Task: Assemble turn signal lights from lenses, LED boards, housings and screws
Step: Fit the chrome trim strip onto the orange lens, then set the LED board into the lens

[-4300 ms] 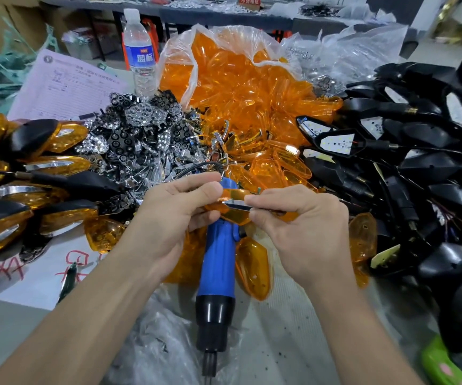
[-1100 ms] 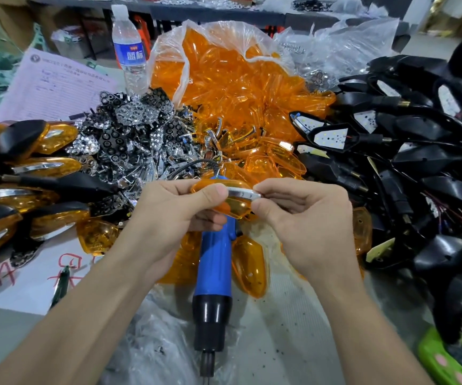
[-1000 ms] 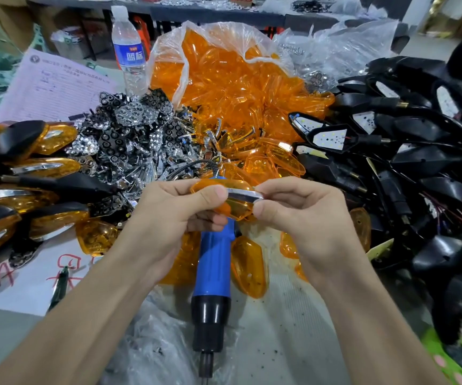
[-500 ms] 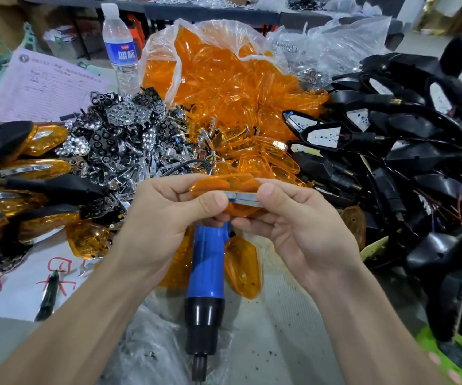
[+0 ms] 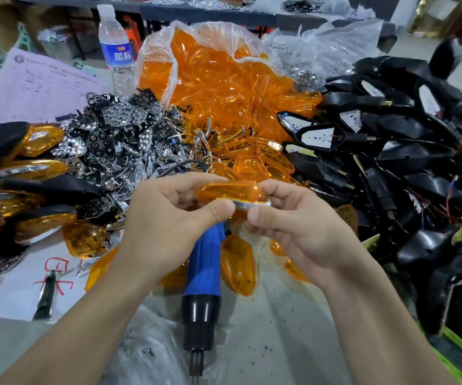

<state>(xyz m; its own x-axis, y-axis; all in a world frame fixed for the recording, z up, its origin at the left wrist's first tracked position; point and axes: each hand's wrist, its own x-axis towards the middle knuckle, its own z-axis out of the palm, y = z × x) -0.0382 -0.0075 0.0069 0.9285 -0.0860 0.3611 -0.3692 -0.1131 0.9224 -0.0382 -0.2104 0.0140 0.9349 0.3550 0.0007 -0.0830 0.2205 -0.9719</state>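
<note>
Left hand (image 5: 166, 218) and right hand (image 5: 299, 232) pinching a translucent amber plastic lens (image 5: 229, 190), each grip holding one end, blue-and-black electric screwdriver (image 5: 204, 262) lying beneath, toward the surface's (image 5: 279, 329) near edge

one wide-angle camera on the person's head looks forward and down, over both forearms, onto the grey worktable (image 5: 293, 343). closest, at centre, the left hand (image 5: 168, 218) and right hand (image 5: 302, 232) pinch an orange translucent plastic lens (image 5: 227, 190). the clear plastic bag of orange lenses (image 5: 153, 51) lies farther off, the clear plastic water bottle (image 5: 116, 51) far left. straight edges bow near the borders.
</note>
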